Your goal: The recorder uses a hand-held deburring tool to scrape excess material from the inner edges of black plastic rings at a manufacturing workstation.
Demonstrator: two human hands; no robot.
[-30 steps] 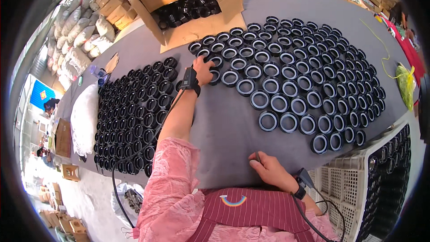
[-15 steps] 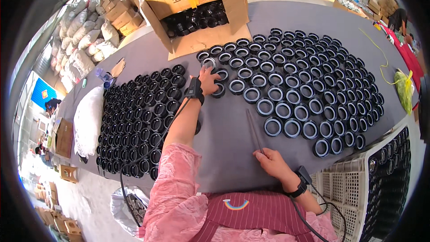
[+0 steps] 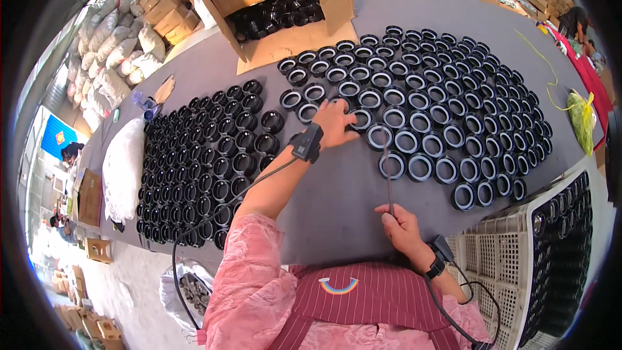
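My left hand (image 3: pixel 334 123) reaches over the near left edge of a large group of black rings with pale inner rims. Its fingers are spread and rest on or against a black ring (image 3: pixel 361 120) and a neighbour partly hidden under the fingertips. Closer to me, my right hand (image 3: pixel 403 228) is closed round the end of a thin dark rod (image 3: pixel 388 181). That rod points away from me, its far tip over the pale-rimmed rings. On the left stands a second group of all-black rings (image 3: pixel 222 167), one of them (image 3: pixel 272 121) a little apart.
An open cardboard box (image 3: pixel 337 6) holding many black rings stands at the far side of the grey table (image 3: pixel 324 201). A white plastic bag (image 3: pixel 124 172) lies at left, a yellow-green bag (image 3: pixel 581 120) at right. A pale crate (image 3: pixel 495 262) with black rings stands near right.
My left hand has moved right and slightly nearer, uncovering rings it was over before. My right hand has turned the rod more upright and shifted it right. The whole view has shifted a little.
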